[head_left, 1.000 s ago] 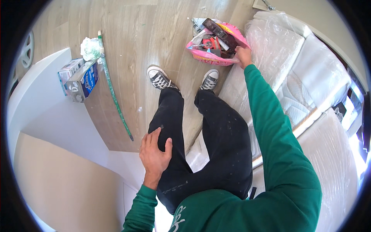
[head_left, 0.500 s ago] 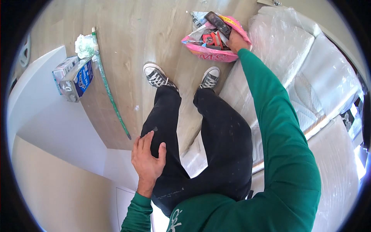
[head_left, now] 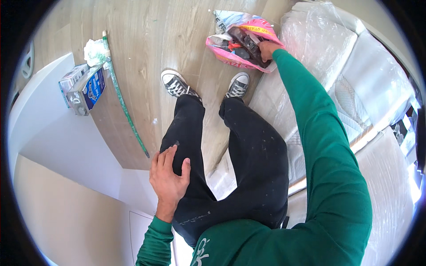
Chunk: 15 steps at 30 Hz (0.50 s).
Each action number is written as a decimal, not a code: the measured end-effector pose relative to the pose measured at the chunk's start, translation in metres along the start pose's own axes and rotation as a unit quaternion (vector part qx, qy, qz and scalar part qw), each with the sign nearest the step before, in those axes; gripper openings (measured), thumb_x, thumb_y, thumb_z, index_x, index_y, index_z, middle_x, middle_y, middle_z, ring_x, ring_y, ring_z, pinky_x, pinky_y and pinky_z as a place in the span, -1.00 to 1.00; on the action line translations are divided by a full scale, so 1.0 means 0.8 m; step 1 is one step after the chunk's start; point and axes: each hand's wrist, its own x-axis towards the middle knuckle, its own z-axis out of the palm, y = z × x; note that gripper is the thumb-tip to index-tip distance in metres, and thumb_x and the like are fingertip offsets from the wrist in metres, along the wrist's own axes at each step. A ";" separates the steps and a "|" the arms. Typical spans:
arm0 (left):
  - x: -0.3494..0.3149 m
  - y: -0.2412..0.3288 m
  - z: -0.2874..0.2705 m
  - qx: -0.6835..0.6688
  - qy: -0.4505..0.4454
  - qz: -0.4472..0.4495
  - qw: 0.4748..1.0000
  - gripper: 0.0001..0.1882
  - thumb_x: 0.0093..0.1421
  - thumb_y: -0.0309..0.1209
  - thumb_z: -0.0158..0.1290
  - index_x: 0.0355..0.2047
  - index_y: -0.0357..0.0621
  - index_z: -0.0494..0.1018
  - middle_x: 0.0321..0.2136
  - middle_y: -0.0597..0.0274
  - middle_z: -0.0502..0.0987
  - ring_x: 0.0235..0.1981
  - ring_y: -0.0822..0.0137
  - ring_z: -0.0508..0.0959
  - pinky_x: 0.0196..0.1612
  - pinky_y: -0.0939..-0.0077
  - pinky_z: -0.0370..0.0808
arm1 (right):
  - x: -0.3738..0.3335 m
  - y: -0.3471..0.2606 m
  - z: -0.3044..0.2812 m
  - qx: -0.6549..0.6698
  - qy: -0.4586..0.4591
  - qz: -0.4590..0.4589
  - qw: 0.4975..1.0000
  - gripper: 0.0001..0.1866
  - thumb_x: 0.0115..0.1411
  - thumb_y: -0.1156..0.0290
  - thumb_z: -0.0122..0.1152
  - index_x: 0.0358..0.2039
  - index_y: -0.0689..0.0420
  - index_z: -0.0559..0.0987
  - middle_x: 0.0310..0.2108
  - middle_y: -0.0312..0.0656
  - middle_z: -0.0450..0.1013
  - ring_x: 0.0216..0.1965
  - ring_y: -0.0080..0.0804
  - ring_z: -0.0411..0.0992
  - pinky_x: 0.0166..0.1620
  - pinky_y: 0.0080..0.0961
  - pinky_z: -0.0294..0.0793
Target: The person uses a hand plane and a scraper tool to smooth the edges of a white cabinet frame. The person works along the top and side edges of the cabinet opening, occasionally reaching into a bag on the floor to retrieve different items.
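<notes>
My left hand (head_left: 169, 177) lies on the thigh of my black trousers (head_left: 191, 128), fingers stretched out and thumb apart. Far ahead, my right hand (head_left: 268, 51) reaches into the mouth of a pink printed plastic bag (head_left: 242, 60) on the floor. Its fingers are curled down against a long dark brown object (head_left: 249, 43) in the bag. What they grip is partly hidden. A red item (head_left: 234, 45) and several dark pieces lie in the bag too.
A plastic-wrapped sofa (head_left: 317, 48) runs along the right. At the left, a green pole (head_left: 120, 91) lies on the wood floor near a crumpled white bag (head_left: 95, 53) and a blue box (head_left: 94, 91). A white panel (head_left: 66, 111) stands beside them.
My right hand has shifted slightly left and deeper among the bag's contents. The bag's mouth has changed shape, and the dark brown object has slid lower inside. My left hand stays on the thigh.
</notes>
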 end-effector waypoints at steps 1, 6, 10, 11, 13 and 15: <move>0.001 -0.001 0.000 -0.004 0.003 -0.001 1.000 -0.49 0.35 -0.14 0.32 0.23 -0.08 0.63 0.14 0.05 0.70 0.30 -0.24 0.57 0.37 -0.04 0.51 | 0.010 0.004 0.004 -0.019 -0.007 -0.004 1.000 -0.43 -0.02 0.45 0.59 0.08 0.22 0.77 0.07 0.18 0.71 0.13 0.13 0.69 0.23 -0.04 0.67; -0.009 0.001 -0.005 0.004 -0.005 -0.034 0.999 -0.49 0.35 -0.16 0.32 0.24 -0.07 0.63 0.15 0.05 0.70 0.31 -0.23 0.57 0.37 -0.05 0.51 | 0.034 0.010 -0.040 0.039 0.213 -0.028 0.976 -0.67 0.19 0.48 0.22 -0.08 0.33 0.74 -0.08 0.31 0.69 -0.06 0.27 0.70 0.01 0.08 0.67; 0.011 -0.014 0.000 -0.019 -0.010 0.000 1.000 -0.50 0.35 -0.17 0.32 0.24 -0.07 0.63 0.15 0.05 0.70 0.32 -0.23 0.56 0.37 -0.06 0.51 | 0.083 0.133 -0.074 0.034 0.258 -0.009 0.965 -0.66 0.25 0.46 0.20 -0.03 0.34 0.72 0.00 0.32 0.67 0.04 0.22 0.68 0.09 0.04 0.64; 0.014 -0.016 0.000 -0.023 -0.011 0.003 1.000 -0.50 0.35 -0.17 0.32 0.24 -0.08 0.63 0.15 0.05 0.70 0.32 -0.24 0.56 0.37 -0.06 0.51 | 0.086 0.151 -0.081 0.029 0.303 -0.056 0.951 -0.65 0.29 0.45 0.20 0.01 0.34 0.71 0.03 0.30 0.67 0.07 0.18 0.67 0.13 0.00 0.63; 0.010 -0.014 -0.001 -0.018 -0.010 -0.012 1.000 -0.50 0.35 -0.17 0.32 0.24 -0.08 0.63 0.15 0.04 0.70 0.32 -0.24 0.56 0.36 -0.05 0.51 | 0.095 0.121 -0.074 0.103 0.342 -0.090 0.930 -0.63 0.36 0.41 0.20 0.08 0.33 0.69 0.08 0.24 0.68 0.12 0.09 0.66 0.19 -0.06 0.59; -0.008 -0.004 -0.011 -0.002 -0.002 -0.041 0.999 -0.50 0.35 -0.17 0.32 0.24 -0.08 0.63 0.15 0.04 0.70 0.32 -0.24 0.56 0.36 -0.05 0.51 | 0.064 0.014 -0.059 0.258 0.323 -0.055 0.909 -0.60 0.44 0.35 0.22 0.16 0.33 0.66 0.12 0.16 0.69 0.15 -0.02 0.65 0.24 -0.12 0.55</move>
